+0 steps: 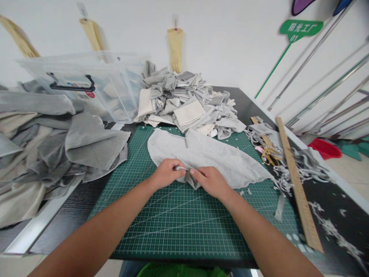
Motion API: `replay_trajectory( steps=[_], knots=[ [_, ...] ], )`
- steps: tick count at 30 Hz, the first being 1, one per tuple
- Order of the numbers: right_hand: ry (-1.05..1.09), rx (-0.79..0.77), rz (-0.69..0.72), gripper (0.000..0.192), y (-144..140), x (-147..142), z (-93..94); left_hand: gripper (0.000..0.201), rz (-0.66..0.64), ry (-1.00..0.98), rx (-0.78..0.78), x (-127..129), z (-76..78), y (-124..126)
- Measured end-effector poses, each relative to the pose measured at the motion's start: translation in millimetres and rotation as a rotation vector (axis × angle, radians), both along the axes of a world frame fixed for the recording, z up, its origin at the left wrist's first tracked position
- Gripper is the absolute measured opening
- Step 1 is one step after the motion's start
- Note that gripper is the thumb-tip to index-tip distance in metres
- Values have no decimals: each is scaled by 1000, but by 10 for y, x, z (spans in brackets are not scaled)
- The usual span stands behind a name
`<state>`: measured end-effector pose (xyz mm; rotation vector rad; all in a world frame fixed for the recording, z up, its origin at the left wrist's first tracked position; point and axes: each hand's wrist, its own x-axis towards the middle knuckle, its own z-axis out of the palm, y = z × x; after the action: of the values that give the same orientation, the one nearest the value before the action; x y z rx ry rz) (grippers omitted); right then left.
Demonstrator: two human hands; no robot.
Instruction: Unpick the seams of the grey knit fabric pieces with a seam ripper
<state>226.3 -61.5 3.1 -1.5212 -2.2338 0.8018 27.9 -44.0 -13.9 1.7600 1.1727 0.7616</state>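
A light grey piece of cloth (213, 156) lies spread across the green cutting mat (173, 231), with a slit or fold in its far edge. My left hand (168, 173) pinches the cloth's near edge between thumb and fingers. Close beside it, my right hand (210, 181) grips the same edge, thumb on top. Between the two thumbs the edge is bunched up, and a darker grey underside shows there. The cloth's right end tapers to a point near some loose threads.
Behind the mat is a heap of grey and cream cloths (187, 104). A clear plastic box (109, 88) and more cloths (95, 138) are at left. On the right lie a wooden ruler (300, 184), gold-handled scissors (269, 157) and cloth scraps (309, 163).
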Motion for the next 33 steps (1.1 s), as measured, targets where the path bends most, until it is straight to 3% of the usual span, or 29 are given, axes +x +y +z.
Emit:
replay_trajectory(
  steps=[33],
  knots=[
    [17,-19,0,58,-2,10,15,15,24,-41,-23,-8,17,4]
  ],
)
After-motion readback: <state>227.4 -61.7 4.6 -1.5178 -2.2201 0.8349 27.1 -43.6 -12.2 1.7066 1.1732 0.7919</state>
